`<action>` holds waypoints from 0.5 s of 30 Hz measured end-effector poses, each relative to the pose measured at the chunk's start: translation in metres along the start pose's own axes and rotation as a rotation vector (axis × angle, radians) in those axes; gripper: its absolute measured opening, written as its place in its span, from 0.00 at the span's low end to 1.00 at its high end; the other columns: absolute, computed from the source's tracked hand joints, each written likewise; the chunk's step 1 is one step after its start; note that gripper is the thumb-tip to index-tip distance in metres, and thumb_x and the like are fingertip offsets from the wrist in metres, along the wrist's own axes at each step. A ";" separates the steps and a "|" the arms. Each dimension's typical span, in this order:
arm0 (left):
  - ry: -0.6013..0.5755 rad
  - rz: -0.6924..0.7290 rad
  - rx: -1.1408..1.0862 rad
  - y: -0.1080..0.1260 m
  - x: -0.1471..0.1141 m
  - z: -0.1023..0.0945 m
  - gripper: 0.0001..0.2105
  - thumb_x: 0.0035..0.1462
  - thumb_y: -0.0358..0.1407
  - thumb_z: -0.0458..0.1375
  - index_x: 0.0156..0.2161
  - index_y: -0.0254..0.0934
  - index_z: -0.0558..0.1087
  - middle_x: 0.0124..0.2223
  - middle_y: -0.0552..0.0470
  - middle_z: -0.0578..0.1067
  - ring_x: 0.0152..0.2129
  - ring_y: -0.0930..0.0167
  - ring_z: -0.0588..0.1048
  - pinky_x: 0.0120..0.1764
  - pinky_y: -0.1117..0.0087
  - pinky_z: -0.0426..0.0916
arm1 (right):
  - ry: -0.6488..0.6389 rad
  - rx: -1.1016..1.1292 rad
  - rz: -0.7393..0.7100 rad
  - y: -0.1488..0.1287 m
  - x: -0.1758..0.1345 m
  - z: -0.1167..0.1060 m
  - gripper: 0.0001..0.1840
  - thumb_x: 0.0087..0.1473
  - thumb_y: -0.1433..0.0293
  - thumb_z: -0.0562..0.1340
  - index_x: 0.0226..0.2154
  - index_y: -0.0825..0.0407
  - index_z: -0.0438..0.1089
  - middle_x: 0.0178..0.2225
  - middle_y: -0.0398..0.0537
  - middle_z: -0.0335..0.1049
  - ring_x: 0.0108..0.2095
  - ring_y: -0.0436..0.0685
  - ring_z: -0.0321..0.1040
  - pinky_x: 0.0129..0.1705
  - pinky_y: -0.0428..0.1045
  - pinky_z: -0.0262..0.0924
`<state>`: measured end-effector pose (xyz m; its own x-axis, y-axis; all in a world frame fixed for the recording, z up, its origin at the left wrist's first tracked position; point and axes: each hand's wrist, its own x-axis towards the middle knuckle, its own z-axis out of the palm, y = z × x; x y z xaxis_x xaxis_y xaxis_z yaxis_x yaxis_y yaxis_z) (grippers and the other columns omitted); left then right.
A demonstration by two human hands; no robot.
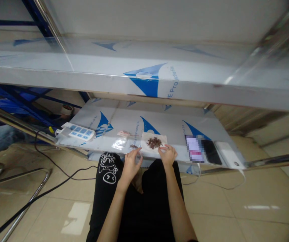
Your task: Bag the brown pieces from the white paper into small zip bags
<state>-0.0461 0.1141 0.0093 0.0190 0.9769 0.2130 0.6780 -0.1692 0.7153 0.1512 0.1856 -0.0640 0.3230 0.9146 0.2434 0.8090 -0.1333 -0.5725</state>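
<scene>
My left hand [131, 163] is at the shelf's front edge, its thumb and fingers closed on a small see-through plastic piece [139, 158]. Just to the right, a pile of small brown pieces [154, 143] lies on a white square sheet [146, 135]. My right hand [168, 155] is at the sheet's lower right corner, fingertips pinched together close to the pile. Whatever is between them is too small to make out. A few dark bits [133, 146] lie left of the sheet, near a clear plastic bag [119, 143] and a pale pinkish bundle [124, 133].
On the film-covered lower shelf [124, 114], a white power strip [81, 132] lies left. To the right are a lit phone [194, 149], a dark phone [212, 152] and a white device [227, 154] with a cable. An upper shelf [96, 79] overhangs the back.
</scene>
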 end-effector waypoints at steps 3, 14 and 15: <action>-0.003 -0.015 -0.005 -0.002 0.000 0.003 0.19 0.51 0.31 0.53 0.50 0.39 0.64 0.40 0.48 0.74 0.42 0.66 0.71 0.47 0.61 0.60 | 0.009 0.009 0.020 -0.004 0.000 -0.005 0.07 0.40 0.67 0.63 0.24 0.51 0.76 0.42 0.52 0.70 0.45 0.64 0.60 0.49 0.56 0.46; -0.026 0.016 0.118 0.003 0.003 0.018 0.16 0.50 0.29 0.53 0.46 0.39 0.63 0.38 0.50 0.74 0.38 0.65 0.72 0.44 0.61 0.60 | -0.466 0.444 -0.046 -0.053 -0.007 -0.072 0.05 0.36 0.66 0.66 0.20 0.50 0.75 0.35 0.48 0.73 0.38 0.57 0.69 0.45 0.50 0.60; -0.036 0.028 0.124 0.006 0.003 0.019 0.16 0.50 0.28 0.53 0.46 0.39 0.64 0.38 0.50 0.74 0.38 0.65 0.71 0.44 0.61 0.60 | -0.513 0.460 -0.081 -0.058 -0.010 -0.077 0.04 0.36 0.67 0.66 0.20 0.50 0.76 0.35 0.47 0.73 0.37 0.56 0.69 0.44 0.49 0.60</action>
<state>-0.0279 0.1186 0.0015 0.0644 0.9763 0.2064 0.7626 -0.1815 0.6209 0.1393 0.1548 0.0273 -0.0940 0.9949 -0.0365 0.4935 0.0148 -0.8696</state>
